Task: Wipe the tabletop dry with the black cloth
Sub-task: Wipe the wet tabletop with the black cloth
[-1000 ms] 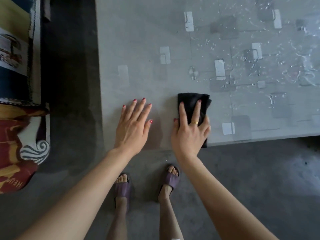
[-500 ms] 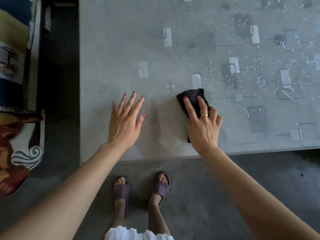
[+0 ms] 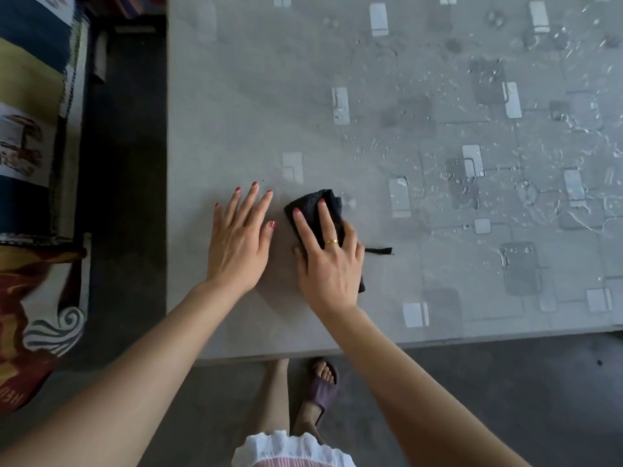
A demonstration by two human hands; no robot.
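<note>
A grey patterned tabletop [image 3: 337, 62] fills the upper part of the head view. Its right half is wet, with water drops and streaks [image 3: 526, 183]; the left part looks dry. A folded black cloth [image 3: 312, 205] lies on the table near the front edge. My right hand [image 3: 328, 261] presses flat on the cloth with straight fingers, a gold ring on one finger. A thin black strip of the cloth sticks out to the right of that hand. My left hand [image 3: 239, 237] rests flat on the bare table just left of the cloth, fingers spread.
The table's front edge [image 3: 438, 343] runs across below my hands, its left edge beside a dark floor gap. A colourful patterned fabric [image 3: 33, 163] lies at the far left. My foot in a purple sandal [image 3: 320, 389] stands on the grey floor under the front edge.
My right hand has slid the cloth leftward, close to my left hand, away from the wet area. The camera has moved closer over the table.
</note>
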